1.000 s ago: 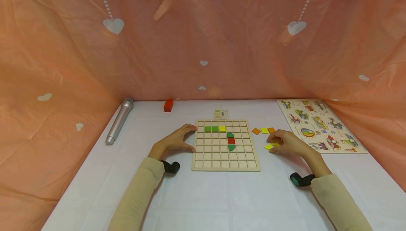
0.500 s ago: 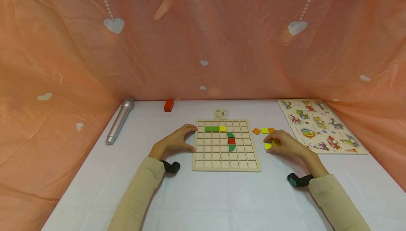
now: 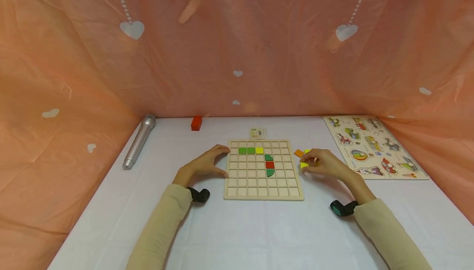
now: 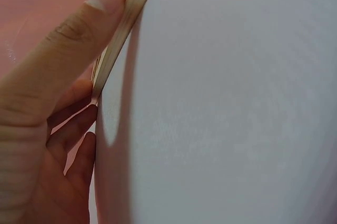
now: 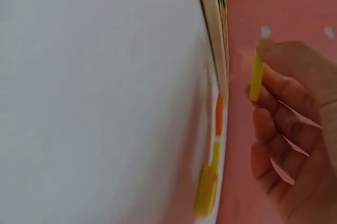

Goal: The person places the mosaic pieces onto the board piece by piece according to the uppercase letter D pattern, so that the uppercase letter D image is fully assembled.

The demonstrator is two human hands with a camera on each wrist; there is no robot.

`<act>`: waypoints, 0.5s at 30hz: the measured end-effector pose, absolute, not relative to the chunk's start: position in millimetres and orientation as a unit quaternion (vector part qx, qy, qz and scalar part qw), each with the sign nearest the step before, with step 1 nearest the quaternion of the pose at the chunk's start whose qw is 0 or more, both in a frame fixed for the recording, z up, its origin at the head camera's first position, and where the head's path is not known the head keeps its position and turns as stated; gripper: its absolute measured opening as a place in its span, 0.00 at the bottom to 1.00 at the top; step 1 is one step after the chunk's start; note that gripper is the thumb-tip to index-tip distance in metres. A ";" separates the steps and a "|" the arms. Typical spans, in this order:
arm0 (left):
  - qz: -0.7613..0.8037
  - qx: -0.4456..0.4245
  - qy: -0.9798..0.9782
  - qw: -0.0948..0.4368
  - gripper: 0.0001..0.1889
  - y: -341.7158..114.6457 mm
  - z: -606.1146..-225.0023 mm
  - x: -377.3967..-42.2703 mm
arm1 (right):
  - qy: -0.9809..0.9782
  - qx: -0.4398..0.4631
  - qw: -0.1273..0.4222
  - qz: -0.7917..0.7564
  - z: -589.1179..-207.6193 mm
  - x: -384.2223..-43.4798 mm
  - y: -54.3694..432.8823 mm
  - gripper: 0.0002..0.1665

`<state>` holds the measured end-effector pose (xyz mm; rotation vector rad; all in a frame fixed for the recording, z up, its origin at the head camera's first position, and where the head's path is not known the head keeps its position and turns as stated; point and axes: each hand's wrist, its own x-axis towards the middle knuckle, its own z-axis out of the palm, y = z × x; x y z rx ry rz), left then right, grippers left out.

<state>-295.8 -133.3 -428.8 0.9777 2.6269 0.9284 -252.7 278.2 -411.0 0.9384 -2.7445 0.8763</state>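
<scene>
Broadly, see a white-covered table point(image 3: 237, 233) spread beneath the fingers of the left hand point(image 3: 201, 165) and right hand point(image 3: 326, 164). Find a picture board point(image 3: 377, 150) to the right of the right fingers. Note a wooden grid board point(image 3: 240, 184) lying flat between both sets of fingers, with left thumb and forefinger parted wide against its left edge. Spot a silver rod point(image 3: 139, 141) well left of the left fingers, and a printed card point(image 3: 258, 133) and red block point(image 3: 196, 123) farther off than them. Among the smallest, see a yellow tile point(image 5: 256, 79) pinched narrowly between right thumb and fingers, raised off the table, with an orange tile point(image 3: 298, 153) lying just past those fingertips.
</scene>
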 end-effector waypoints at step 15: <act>0.308 0.334 0.886 0.092 0.45 -133.2 -429.9 -297.4 | -0.883 0.391 0.037 0.257 -397.0 -242.9 174.5 0.13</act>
